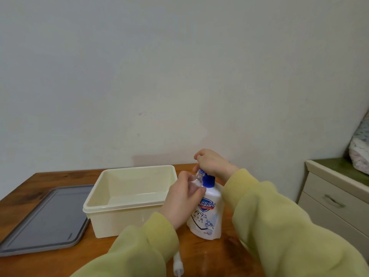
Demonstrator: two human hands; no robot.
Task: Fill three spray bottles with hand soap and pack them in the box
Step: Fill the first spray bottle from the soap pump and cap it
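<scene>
A white hand soap bottle (207, 216) with a blue pump collar stands on the wooden table (60, 176), right of the cream box. My right hand (213, 164) rests closed on top of its pump head. My left hand (181, 198) holds a small clear spray bottle (196, 179) with its open neck up against the blue nozzle. The cream plastic box (111, 206) stands open, and nothing shows inside it. A white spray cap with its tube (177, 264) lies on the table near the front edge, between my sleeves.
The box's grey lid (46, 220) lies flat to the left of the box. A cream drawer cabinet (331, 200) stands to the right of the table, with a patterned bundle (359, 150) on top. A plain wall runs behind the table.
</scene>
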